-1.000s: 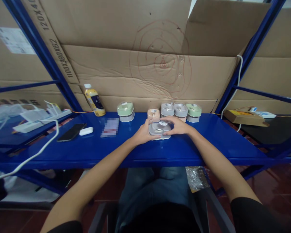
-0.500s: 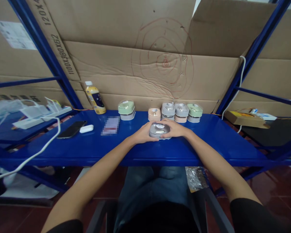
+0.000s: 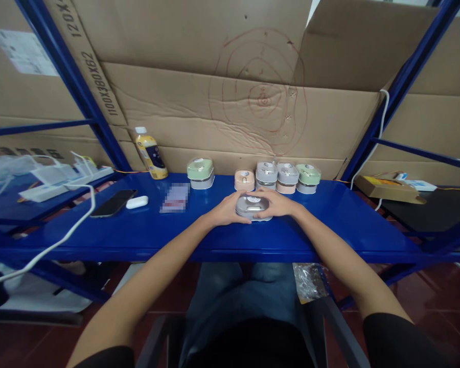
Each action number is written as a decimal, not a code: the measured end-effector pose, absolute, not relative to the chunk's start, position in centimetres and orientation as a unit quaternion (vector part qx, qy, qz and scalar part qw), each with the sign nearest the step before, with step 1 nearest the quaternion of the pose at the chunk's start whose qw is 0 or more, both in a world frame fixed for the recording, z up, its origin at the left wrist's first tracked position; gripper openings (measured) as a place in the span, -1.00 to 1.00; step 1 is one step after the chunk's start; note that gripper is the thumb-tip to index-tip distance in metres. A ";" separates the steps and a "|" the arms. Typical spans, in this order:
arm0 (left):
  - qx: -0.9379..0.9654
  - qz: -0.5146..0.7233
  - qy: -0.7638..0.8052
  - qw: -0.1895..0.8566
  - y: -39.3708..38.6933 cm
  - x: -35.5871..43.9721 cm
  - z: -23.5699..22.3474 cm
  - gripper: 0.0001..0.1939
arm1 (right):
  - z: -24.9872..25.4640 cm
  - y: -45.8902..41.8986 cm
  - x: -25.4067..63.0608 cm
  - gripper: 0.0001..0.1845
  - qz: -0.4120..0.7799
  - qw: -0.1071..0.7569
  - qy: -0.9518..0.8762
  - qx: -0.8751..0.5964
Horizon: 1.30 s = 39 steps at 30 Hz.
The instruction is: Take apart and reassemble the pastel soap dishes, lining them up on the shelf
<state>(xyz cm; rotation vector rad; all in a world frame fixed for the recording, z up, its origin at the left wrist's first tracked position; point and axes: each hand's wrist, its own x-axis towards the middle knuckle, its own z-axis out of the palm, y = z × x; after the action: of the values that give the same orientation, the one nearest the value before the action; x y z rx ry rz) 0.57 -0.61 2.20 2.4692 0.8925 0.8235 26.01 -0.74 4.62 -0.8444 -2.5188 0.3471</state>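
Note:
A small grey lidded box point(image 3: 252, 205) with a clear cover and a round sticker rests on the blue table point(image 3: 176, 237) in front of me. My left hand point(image 3: 230, 208) wraps round its left side. Round the right side curl the fingers of my right hand point(image 3: 278, 202). The far edge of the box is partly hidden by my fingers. Just behind stand a peach box point(image 3: 244, 180), two grey-topped boxes, one of them a grey box point(image 3: 266, 175), and a green-topped box point(image 3: 308, 178). Another green-topped box point(image 3: 200, 173) sits apart to the left.
At the left lie a black phone point(image 3: 114, 203), a white earphone case point(image 3: 137, 202) and a blurred-out packet point(image 3: 175, 198). A yellow drink bottle point(image 3: 152, 154) stands at the back left. A white cable point(image 3: 67, 235) crosses the table's left end. Cardboard point(image 3: 168, 97) walls the back.

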 end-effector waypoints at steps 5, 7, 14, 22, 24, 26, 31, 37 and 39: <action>0.873 0.299 0.324 0.210 -1.1 0.7 2.6 -0.01 | 4.6 -0.7 26.0 -0.08 0.119 0.226 -0.920 -0.299; 0.868 0.296 0.336 0.213 -1.1 0.7 2.6 -0.04 | 4.6 -0.7 25.9 -0.06 0.110 0.222 -0.922 -0.299; 0.884 0.280 0.325 0.188 -1.1 0.0 2.9 0.03 | 4.6 -0.7 26.2 -0.04 0.151 0.220 -0.913 -0.309; 0.871 0.263 0.415 0.025 -6.5 -3.9 2.7 -0.22 | 3.4 -0.1 26.3 -0.12 0.122 0.283 -0.882 -0.356; 0.860 0.254 0.440 -0.046 -7.2 -4.4 2.7 -0.29 | 3.2 -0.1 25.9 -0.21 0.113 0.295 -0.873 -0.372; 0.848 0.223 0.470 -0.101 -6.9 -4.4 2.9 -0.38 | 3.3 -0.2 25.7 -0.30 0.108 0.298 -0.868 -0.382; 0.805 0.149 0.548 -0.169 -2.8 -3.1 3.9 -0.48 | 3.7 -0.2 26.1 -0.46 0.092 0.292 -0.865 -0.397; 0.799 0.119 0.566 -0.165 3.6 -1.3 4.6 -0.52 | 3.3 0.1 26.1 -0.53 0.091 0.296 -0.867 -0.391; 0.801 0.130 0.565 -0.151 5.1 -1.2 4.7 -0.51 | 3.1 0.1 26.0 -0.55 0.094 0.296 -0.868 -0.388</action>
<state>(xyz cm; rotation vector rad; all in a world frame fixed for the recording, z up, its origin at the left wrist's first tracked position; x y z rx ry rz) -1.17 5.10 4.65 2.7901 1.9673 0.4521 25.98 0.12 3.06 -1.0321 -2.3089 0.2512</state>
